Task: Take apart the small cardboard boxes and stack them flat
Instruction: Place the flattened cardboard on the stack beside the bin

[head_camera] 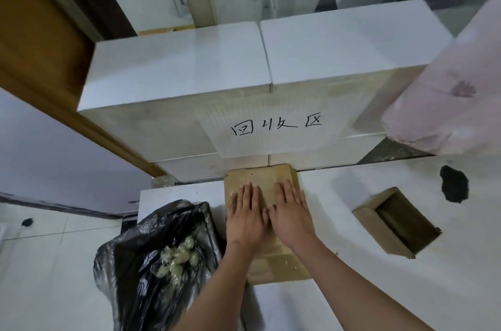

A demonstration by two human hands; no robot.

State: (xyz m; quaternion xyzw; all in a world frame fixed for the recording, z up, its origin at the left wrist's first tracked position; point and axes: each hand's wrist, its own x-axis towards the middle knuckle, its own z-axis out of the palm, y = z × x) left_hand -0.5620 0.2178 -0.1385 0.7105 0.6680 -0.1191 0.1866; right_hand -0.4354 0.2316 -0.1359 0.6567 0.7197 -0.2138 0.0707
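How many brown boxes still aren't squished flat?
1: the open brown box right of both hands. The flattened cardboard under the hands may be several pieces; I cannot tell.

I see a white surface (339,290) carrying flattened brown cardboard (273,257) at centre, its far edge touching big white boxes (217,70). An open small cardboard box (397,223) lies well apart on the right; a black bag (160,257) sits at the left edge.
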